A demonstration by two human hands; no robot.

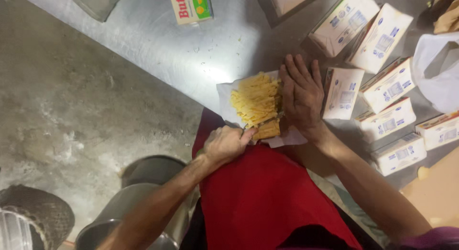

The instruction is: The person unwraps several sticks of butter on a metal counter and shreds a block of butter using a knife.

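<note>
A yellow block of butter (256, 100), cut into many thin strips, lies on a white wrapper (224, 94) at the edge of a steel table (158, 34). My left hand (225, 144) is shut on a knife (263, 122) whose blade crosses the near end of the block. An uncut piece (267, 130) sits just below the blade. My right hand (301, 94) lies flat with fingers spread against the right side of the butter, steadying it.
Several white butter cartons (387, 85) lie to the right on the table, one more (190, 6) at the top. A white plastic bag (437, 73) is at far right. Metal pots (129, 207) stand on the concrete floor at lower left. A red apron (260, 197) covers my front.
</note>
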